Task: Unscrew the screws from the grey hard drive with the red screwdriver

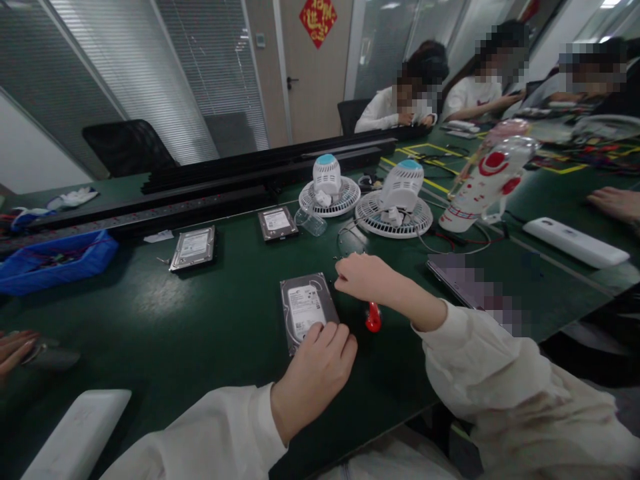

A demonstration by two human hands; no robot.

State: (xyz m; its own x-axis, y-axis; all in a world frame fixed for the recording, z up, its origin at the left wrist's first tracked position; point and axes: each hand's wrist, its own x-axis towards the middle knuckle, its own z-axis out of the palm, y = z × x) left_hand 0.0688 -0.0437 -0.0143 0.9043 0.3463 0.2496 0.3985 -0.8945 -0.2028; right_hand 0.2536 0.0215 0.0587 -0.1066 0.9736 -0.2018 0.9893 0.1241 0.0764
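A hard drive (303,303) with a white label lies face up on the green table in front of me. My left hand (320,360) has its bent fingers closed over the drive's near right corner, steadying contact from above. Just beyond the drive's far right corner, my right hand (363,277) is held low over the table with its fingers pinched together. Whatever is between those fingertips is hidden. Small dark specks, perhaps screws, lie beside its fingertips. Under my right wrist rests a small red object (373,318), partly covered by the hand.
Two more hard drives (193,248) (277,223) lie farther back, near a clear plastic cup (311,222). Two white fans (327,193) (395,207), a patterned bottle (483,183), a white power bank (575,241) and a blue bin (60,260) surround them. Other people sit around the table.
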